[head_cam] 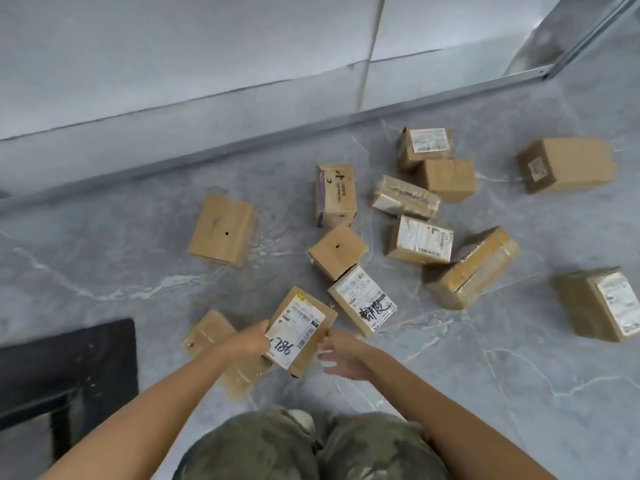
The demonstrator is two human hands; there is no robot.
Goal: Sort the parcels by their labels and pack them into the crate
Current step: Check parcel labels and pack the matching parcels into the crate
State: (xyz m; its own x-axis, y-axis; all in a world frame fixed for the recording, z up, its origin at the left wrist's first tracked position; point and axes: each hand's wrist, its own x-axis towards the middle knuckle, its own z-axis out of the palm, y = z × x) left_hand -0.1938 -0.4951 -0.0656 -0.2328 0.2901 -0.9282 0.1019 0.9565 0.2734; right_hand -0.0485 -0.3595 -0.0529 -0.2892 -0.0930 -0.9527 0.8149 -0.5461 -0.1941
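Observation:
A small cardboard parcel with a white label marked "786" is lifted above the floor. My left hand grips its left edge. My right hand sits just right of the parcel, fingers spread and relaxed, its thumb near the box's right edge. Under the held parcel lies a taped brown parcel. Another labelled parcel with black handwriting lies on the floor just to the right. The black crate stands at the lower left, partly out of frame.
Several more cardboard parcels are scattered over the grey marble floor, among them a plain box at the left, a large box at the far right and one at the right edge. A white wall runs along the back.

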